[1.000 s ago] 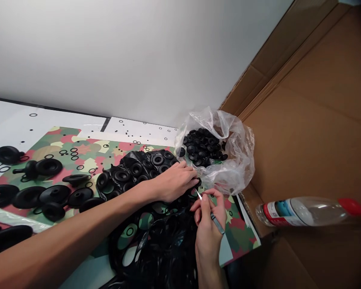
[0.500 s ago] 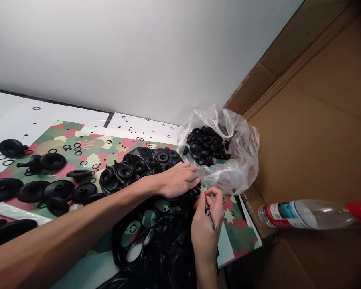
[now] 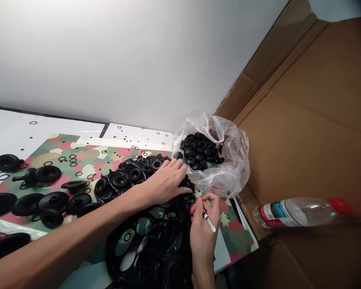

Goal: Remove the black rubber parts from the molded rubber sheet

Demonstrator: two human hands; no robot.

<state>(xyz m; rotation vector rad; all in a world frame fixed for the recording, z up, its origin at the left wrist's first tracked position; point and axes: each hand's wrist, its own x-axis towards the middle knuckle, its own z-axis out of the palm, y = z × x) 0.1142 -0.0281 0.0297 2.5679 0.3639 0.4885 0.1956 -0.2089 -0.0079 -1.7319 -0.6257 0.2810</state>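
A black moulded rubber sheet [image 3: 165, 247], with several ring-shaped parts and cut-out holes, lies in front of me and partly folds over itself. My left hand [image 3: 168, 182] is on its upper right part, the fingers bent over the rubber and the thumb stretched toward my right hand. Its fingertips are partly hidden. At the sheet's right edge my right hand [image 3: 205, 224] is closed around a slim silver metal tool [image 3: 209, 222]. The tool's rear end sticks out below the fingers, while its working tip cannot be made out.
A clear plastic bag [image 3: 234, 172] holds many small black rubber discs [image 3: 200, 150]. Larger black rubber discs [image 3: 52, 200] and thin rings lie left on the camouflage-patterned board [image 3: 63, 142]. At right, a red-capped bottle [image 3: 307, 212] lies beside cardboard [image 3: 303, 120]. A white wall [image 3: 108, 60] stands behind.
My left hand has shifted away from my right hand, up and left over the sheet, and its thumb now stands apart from the fingers. The metal tool has tilted slightly. The view has shifted a little.
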